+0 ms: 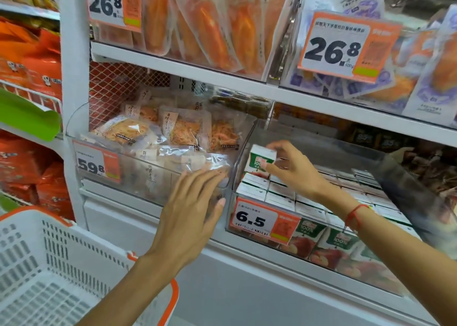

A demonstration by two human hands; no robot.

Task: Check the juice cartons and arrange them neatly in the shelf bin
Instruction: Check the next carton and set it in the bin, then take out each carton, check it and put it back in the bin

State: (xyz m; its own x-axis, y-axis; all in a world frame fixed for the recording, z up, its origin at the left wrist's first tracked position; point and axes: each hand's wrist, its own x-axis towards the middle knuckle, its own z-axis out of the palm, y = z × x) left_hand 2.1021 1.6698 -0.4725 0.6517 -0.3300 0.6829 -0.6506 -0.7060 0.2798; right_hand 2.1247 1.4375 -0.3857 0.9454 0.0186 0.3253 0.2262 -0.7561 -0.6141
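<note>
Green-and-white juice carton (261,158), marked "100%", pinched by right hand (294,167) above clear bin (346,259) tagged "6.5" (264,220); more cartons (282,192) rowed inside. Left hand (190,212), fingers straight, beside bin.

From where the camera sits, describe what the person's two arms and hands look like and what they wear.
Both forearms are bare, with no sleeves or gloves in view. The right hand has a thin red string bracelet around its wrist. The left hand and its wrist carry nothing. No rings or watch show.
</note>
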